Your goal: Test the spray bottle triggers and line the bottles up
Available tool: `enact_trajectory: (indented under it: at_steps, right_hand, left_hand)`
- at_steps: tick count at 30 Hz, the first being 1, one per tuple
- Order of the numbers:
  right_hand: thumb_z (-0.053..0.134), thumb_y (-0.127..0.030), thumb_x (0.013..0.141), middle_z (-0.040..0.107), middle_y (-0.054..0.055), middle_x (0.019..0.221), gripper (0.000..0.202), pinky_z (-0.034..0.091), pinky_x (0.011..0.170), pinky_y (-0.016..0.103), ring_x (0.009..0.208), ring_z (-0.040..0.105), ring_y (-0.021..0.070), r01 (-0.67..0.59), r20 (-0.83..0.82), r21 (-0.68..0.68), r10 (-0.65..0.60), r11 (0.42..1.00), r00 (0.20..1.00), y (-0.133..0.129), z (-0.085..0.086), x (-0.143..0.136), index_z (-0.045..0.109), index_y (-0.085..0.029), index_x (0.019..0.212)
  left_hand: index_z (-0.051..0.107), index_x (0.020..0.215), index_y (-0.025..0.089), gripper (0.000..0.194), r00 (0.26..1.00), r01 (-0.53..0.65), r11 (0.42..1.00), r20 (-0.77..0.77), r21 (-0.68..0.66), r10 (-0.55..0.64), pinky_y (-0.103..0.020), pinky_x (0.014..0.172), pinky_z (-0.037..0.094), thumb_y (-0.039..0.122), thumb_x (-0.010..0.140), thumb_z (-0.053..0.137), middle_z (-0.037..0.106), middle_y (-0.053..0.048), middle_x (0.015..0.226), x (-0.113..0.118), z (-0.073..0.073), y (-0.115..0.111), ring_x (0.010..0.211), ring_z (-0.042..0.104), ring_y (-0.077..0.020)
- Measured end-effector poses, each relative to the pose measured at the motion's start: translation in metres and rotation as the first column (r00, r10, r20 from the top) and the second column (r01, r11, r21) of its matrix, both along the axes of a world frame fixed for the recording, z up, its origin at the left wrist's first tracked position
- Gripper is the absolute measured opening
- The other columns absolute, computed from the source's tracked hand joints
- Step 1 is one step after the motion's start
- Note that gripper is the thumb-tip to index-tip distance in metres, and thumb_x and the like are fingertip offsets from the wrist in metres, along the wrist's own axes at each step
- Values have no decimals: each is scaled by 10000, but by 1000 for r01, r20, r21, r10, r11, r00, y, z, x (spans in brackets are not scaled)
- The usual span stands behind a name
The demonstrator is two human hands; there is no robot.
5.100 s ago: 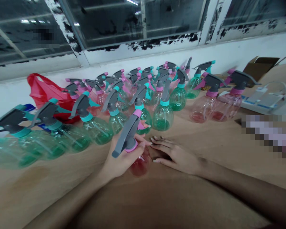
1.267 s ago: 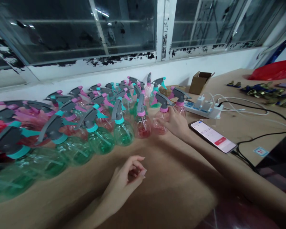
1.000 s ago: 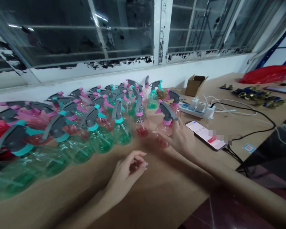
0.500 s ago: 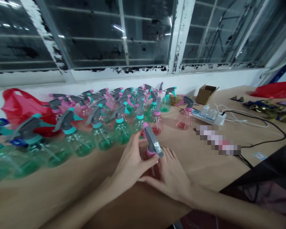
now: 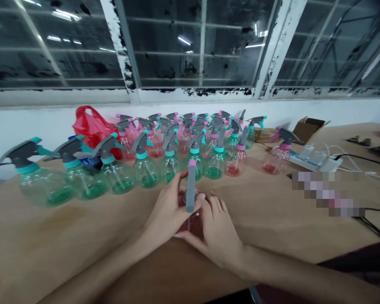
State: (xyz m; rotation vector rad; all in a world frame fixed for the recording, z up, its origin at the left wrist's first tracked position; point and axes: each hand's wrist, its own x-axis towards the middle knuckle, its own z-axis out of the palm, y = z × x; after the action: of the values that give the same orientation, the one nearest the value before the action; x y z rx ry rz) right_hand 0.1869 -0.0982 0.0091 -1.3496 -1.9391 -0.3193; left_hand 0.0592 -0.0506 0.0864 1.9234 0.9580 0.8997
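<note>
A pink spray bottle (image 5: pixel 194 223) with a grey trigger head stands upright near the table's front, between both hands. My left hand (image 5: pixel 172 207) is wrapped round its neck and collar, thumb in front and fingers behind. The clear body, with reddish liquid inside, is gripped from the right and front by my right hand (image 5: pixel 220 230). The grey lever (image 5: pixel 191 185) points towards me, its pink nozzle end facing away. Just beyond my hands, a green spray bottle (image 5: pixel 214 166) stands in a row of similar ones.
Several green and pink bottles fill the table's back and left. A red plastic bag (image 5: pixel 91 126) lies behind them. To the right are a lone pink bottle (image 5: pixel 276 158), a power strip (image 5: pixel 313 160) with cables, an open cardboard box (image 5: pixel 308 131) and a pixelated item (image 5: pixel 327 194).
The view has swung left, so the table's things appear further right. The held bottle's grey head has turned and now points straight towards me. Both hands keep their hold.
</note>
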Motion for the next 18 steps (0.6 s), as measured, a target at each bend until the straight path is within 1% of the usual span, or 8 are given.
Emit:
enact_trajectory:
  at_steps: [3,5,8,10,12,14,16,18]
  right_hand:
    - [521,-698,747,558,191,1087,804,443,834,512,960,528,322,33,-12,11,-33,999,999,4,-1,-7,461,-75,1251]
    - [539,-723,711,538,190,1095,858,454,810,516,948,528,322,26,-15,11,-26,1000,1000,6,-3,-7,437,-97,1288]
    - [533,-695,740,510,201,1157,856,468,836,511,1013,523,322,-92,-35,-4,92,996,995,12,-9,8,373,-100,1334]
    - [526,-654,779,486,202,1233,820,457,909,495,1134,487,314,-263,-59,-28,261,964,964,18,-14,28,330,-104,1355]
    - [540,-579,820,512,180,1233,707,454,945,465,1176,484,282,-344,-96,-115,334,932,938,25,-19,52,358,-128,1333]
    - [529,-526,854,573,144,1175,559,469,933,462,1129,536,257,-310,-129,-233,287,922,949,35,-22,76,439,-164,1271]
    - [550,-502,852,602,109,1153,410,483,923,443,1099,573,237,-278,-129,-327,249,903,960,45,-25,93,555,-201,1129]
    - [568,-512,835,588,112,1205,417,475,944,441,1129,567,237,-261,-95,-364,243,894,965,55,-28,101,585,-200,1110]
  left_hand:
    - [491,1141,197,343,998,-45,994,-50,101,50,-374,790,487,216,803,543,662,-21,870,-2,0,4,860,645,-224]
    - [532,1050,197,267,997,-56,987,-41,152,63,-372,772,482,187,785,509,660,-11,826,-1,-2,9,801,645,-214]
    - [544,986,203,224,999,-49,984,22,172,46,-345,731,491,177,771,491,649,-1,794,1,-7,17,743,648,-191]
    - [535,993,211,225,998,-51,983,44,177,44,-330,703,497,179,774,496,641,3,789,2,-10,20,718,647,-180]
    - [521,1008,225,228,998,-37,985,46,168,30,-325,695,501,179,786,499,640,8,781,1,-12,20,727,651,-181]
    - [506,1028,242,245,999,-13,989,47,146,6,-337,714,505,182,790,497,652,6,782,1,-12,19,760,660,-193]
    - [493,1055,254,288,999,-3,992,49,127,-3,-354,721,509,185,776,489,670,2,789,0,-10,16,763,665,-203]
    - [489,1058,259,315,999,-15,993,38,120,11,-356,697,510,186,752,484,680,4,774,1,-6,15,726,663,-207]
